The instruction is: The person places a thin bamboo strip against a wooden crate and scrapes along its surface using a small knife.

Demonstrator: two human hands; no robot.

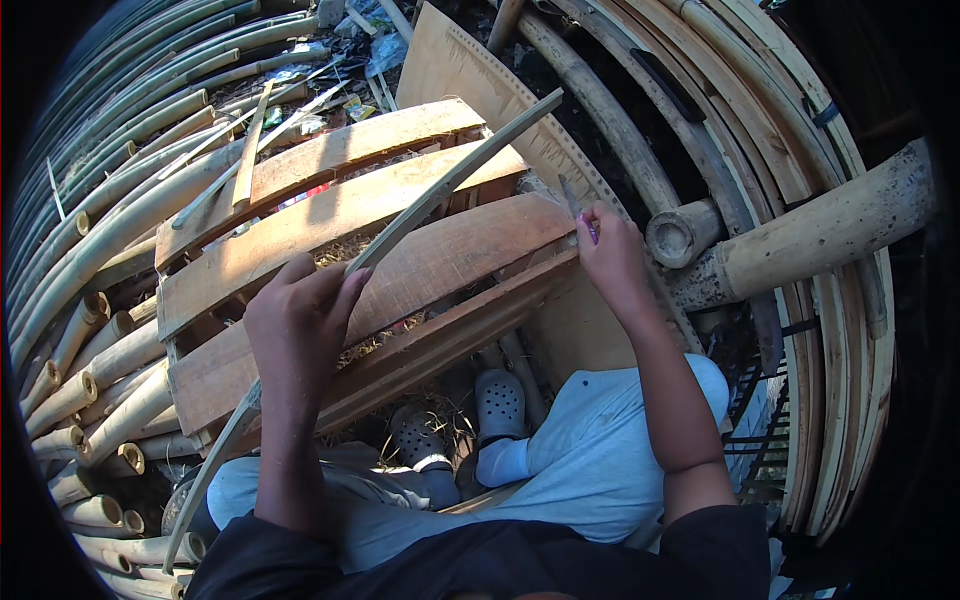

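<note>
My left hand (300, 310) is closed around a long, thin bamboo strip (455, 178). The strip slants from beside my left leg up to the far right, over a slatted wooden crate (335, 235). In my right hand (612, 255) is a small knife (570, 198) with a purple-toned handle, its blade pointing up and away from me. This hand is just past the crate's right edge, and the blade stands apart from the strip's far end. Straw-like shavings show between the slats of the crate.
Stacked bamboo poles (150, 205) fill the left side. A thick bamboo pole (820, 230) juts in from the right, in front of long wooden planks (835, 380). Behind the crate leans a tan board (470, 75) with a dotted edge. My feet in grey clogs (500, 405) are below the crate.
</note>
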